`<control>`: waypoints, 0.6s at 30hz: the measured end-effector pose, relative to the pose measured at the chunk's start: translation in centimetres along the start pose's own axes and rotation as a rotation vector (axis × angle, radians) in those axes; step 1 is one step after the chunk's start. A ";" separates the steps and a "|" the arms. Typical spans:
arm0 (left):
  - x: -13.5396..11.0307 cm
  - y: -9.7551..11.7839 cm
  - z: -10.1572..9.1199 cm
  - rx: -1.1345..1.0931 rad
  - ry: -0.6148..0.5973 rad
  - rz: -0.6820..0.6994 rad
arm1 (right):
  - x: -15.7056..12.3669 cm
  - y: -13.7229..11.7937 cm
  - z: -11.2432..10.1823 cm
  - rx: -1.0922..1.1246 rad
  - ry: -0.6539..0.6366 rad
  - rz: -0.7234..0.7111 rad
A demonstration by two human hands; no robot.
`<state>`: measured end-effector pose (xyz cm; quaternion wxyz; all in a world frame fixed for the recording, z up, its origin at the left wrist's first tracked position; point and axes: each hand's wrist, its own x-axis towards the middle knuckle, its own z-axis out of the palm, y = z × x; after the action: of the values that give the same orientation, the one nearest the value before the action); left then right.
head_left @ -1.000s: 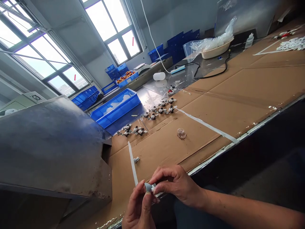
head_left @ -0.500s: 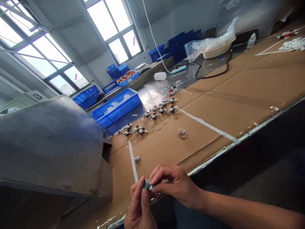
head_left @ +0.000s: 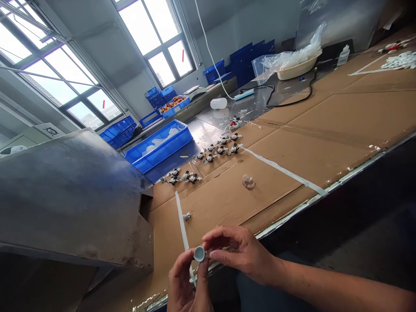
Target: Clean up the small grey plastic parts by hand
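My left hand [head_left: 186,281] pinches a small grey-green cup-shaped plastic part [head_left: 199,254] between thumb and forefinger, its hollow round mouth facing me. At its right side, my right hand [head_left: 242,255] has thumb and fingertips closed around the rear end of the part, which those fingers mostly hide. Both hands are over the front edge of the cardboard-covered table [head_left: 224,208]. Beyond them, a similar small grey part [head_left: 186,216] lies by a white tape strip [head_left: 180,216]. A small clear round cup [head_left: 248,182] stands farther right.
Several black-and-white mouse figures [head_left: 221,150] lie in groups at the back, near one with red [head_left: 234,121]. A blue crate [head_left: 159,145] holds white pieces. A metal box [head_left: 71,203] blocks the left. White pieces [head_left: 399,60] are piled far right.
The cup-shaped part has turned so its hollow mouth faces me; its white end, visible before, is now hidden. My right fingers have loosened slightly, and the left fingers have shifted around the part.
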<state>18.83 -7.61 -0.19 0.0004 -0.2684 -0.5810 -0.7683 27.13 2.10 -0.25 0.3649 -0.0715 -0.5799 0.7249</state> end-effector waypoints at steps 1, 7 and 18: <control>0.2 -0.3 -0.2 0.012 -0.046 0.061 | 0.0 0.1 -0.1 0.012 -0.016 0.013; 0.5 -1.9 -1.0 0.205 -0.233 0.359 | 0.0 0.2 -0.2 -0.043 0.003 -0.016; -0.6 -1.3 0.1 0.041 -0.206 0.232 | 0.2 -0.9 -0.2 -0.073 0.024 -0.124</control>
<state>18.96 -7.24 -1.61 0.0349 -0.4112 -0.5585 -0.7196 27.50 2.42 0.56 0.4130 -0.0573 -0.6047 0.6785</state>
